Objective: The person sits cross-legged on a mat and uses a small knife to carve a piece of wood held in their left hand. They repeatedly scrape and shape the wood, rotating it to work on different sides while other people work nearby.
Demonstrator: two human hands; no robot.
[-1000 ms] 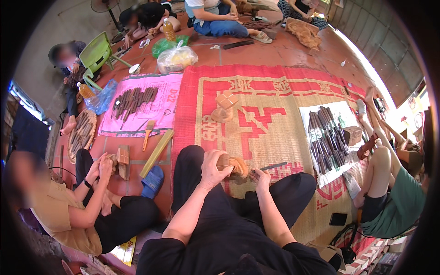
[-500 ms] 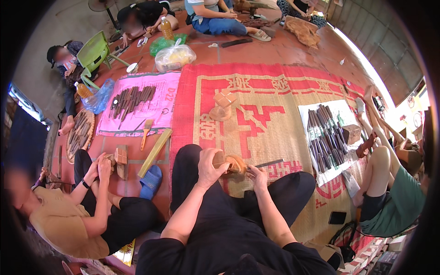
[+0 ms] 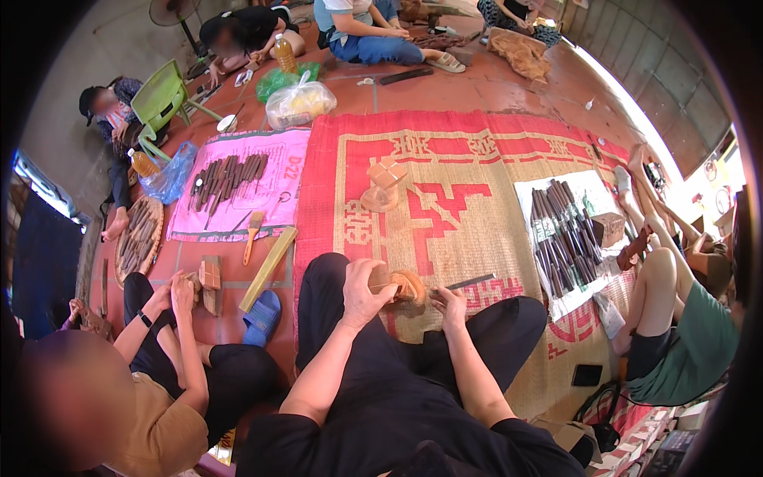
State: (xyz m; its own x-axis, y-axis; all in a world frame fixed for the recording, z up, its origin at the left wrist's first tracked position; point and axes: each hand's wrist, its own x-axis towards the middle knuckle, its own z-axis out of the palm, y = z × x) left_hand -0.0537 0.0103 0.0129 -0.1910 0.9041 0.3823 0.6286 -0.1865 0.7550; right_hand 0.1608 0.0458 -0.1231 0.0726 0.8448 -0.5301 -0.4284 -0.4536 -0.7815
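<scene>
My left hand (image 3: 364, 298) is closed round a brown wooden block, its thumb and fingers at the near side. Against it, between my two hands, is a rounded orange-brown carved wood piece (image 3: 410, 288) with curved ridges. My right hand (image 3: 450, 305) is pinched just right of that piece. A slim dark carving tool (image 3: 472, 281) passes by its fingertips and sticks out to the right; its working end is hidden or too small to make out. Both hands are above the mat, between my bent knees.
Ahead on the patterned mat (image 3: 461, 207) sits a marked wooden block (image 3: 387, 171) by a round wood piece (image 3: 379, 199). Dark-handled tools (image 3: 564, 238) lie on white sheeting at right; more tools (image 3: 230, 179) lie on a pink cloth, near a brush (image 3: 253, 237). People sit on both sides.
My right hand and the dark tool have shifted very slightly right. My left hand keeps its grip. The person at left has leaned closer, with the head lower in view.
</scene>
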